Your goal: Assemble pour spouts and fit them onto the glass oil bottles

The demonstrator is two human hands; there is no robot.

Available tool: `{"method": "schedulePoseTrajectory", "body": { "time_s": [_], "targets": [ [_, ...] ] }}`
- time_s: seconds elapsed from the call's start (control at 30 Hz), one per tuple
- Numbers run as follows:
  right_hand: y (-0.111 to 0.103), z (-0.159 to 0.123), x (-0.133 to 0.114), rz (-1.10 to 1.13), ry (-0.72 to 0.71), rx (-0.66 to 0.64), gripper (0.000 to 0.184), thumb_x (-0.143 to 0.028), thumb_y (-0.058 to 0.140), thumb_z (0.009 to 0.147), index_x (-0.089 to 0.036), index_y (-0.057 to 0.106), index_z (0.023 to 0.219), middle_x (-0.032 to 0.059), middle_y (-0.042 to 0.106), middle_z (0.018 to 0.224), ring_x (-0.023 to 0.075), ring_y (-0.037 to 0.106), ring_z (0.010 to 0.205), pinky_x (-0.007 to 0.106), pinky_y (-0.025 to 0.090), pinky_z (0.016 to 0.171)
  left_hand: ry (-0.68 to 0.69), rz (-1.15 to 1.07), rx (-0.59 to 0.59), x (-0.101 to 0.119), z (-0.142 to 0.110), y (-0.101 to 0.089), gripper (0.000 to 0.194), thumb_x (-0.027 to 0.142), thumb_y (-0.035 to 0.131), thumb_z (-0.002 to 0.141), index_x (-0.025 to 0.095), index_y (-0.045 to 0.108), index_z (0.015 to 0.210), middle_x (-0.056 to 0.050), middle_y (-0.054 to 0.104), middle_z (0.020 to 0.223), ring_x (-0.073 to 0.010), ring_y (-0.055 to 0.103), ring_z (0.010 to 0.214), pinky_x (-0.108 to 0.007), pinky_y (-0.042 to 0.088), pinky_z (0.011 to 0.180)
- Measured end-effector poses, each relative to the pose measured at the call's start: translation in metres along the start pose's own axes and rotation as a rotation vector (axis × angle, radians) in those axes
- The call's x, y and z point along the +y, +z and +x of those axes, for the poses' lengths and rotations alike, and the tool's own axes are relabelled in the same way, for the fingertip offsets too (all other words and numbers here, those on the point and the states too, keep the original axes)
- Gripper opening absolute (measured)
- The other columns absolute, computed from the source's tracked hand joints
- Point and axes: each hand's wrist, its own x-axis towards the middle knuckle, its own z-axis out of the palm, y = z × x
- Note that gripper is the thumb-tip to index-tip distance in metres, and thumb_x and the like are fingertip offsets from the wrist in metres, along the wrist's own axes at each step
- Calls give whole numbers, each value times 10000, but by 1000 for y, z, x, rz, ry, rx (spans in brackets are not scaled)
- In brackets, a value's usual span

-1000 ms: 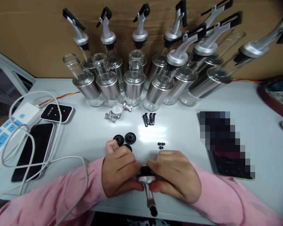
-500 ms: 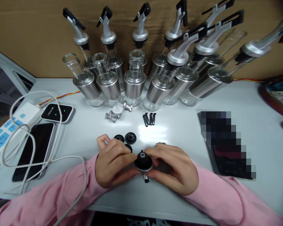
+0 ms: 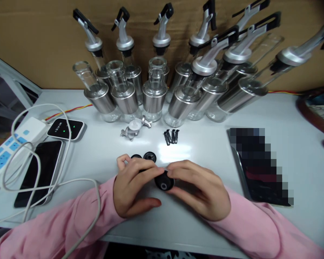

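Note:
A pourer spout [image 3: 164, 182] is pinched between the thumb and fingers of my right hand [image 3: 203, 189], with its black stopper end and small hole turned toward me. Its metal spout is hidden from view. My left hand [image 3: 133, 185] has its fingertips against the stopper's upper left edge, while its thumb is held away below. Just beyond the left fingers lie black round stoppers [image 3: 150, 157], partly covered. Farther back are silver spout pieces [image 3: 135, 126] in a small cluster and several small black levers [image 3: 171, 136] side by side.
Several glass bottles with steel sleeves [image 3: 154, 95] stand along the back, many topped with pourers. On the left are a phone [image 3: 39, 172], a Wi-Fi device [image 3: 66, 129], a power strip [image 3: 5, 154] and loose white cable [image 3: 97, 201]. A dark, partly pixelated device [image 3: 259, 172] lies right.
The pourer spout has tilted so its stopper end now points toward me and its metal part has gone out of sight. My left thumb has come away from it.

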Motion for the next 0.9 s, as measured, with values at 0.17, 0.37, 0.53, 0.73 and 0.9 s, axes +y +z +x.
{"method": "schedulePoseTrajectory", "body": {
  "time_s": [0.17,0.37,0.53,0.73,0.9],
  "targets": [
    [1,-1,-1,-11,-5,-1,213,-18,477,811,-175,557,931,89,582,1026,82,604,708,202,524,634,-12,-40,7,-2,1,3,329,466,363,916,190,477,1056,-42,601,864,-174,561,770,-356,270,724],
    [3,-2,-4,-2,11,-13,208,-27,470,816,-179,549,935,87,599,987,124,618,866,230,538,715,-40,-64,-7,0,3,6,225,398,382,931,200,463,1000,-19,649,802,-157,595,746,-370,269,747],
    [2,-2,-6,15,33,-9,222,-87,521,807,-171,547,1011,109,612,1024,161,605,963,266,540,771,-72,-53,-2,0,3,5,236,390,374,931,202,452,1052,-31,648,842,-158,585,747,-362,261,752],
    [1,-3,-7,2,16,-58,283,-105,492,823,-168,534,1095,119,598,1122,165,585,1040,279,520,843,-106,-39,28,-5,1,6,333,474,411,897,199,447,1081,-55,624,905,-186,569,811,-354,261,755],
    [3,-2,-3,-87,15,-51,272,-146,493,818,-172,530,1086,115,610,1118,197,559,1054,354,491,849,-98,-21,113,-5,1,9,239,391,427,886,210,481,1034,-35,574,856,-179,536,799,-357,293,750]
  ]
}}
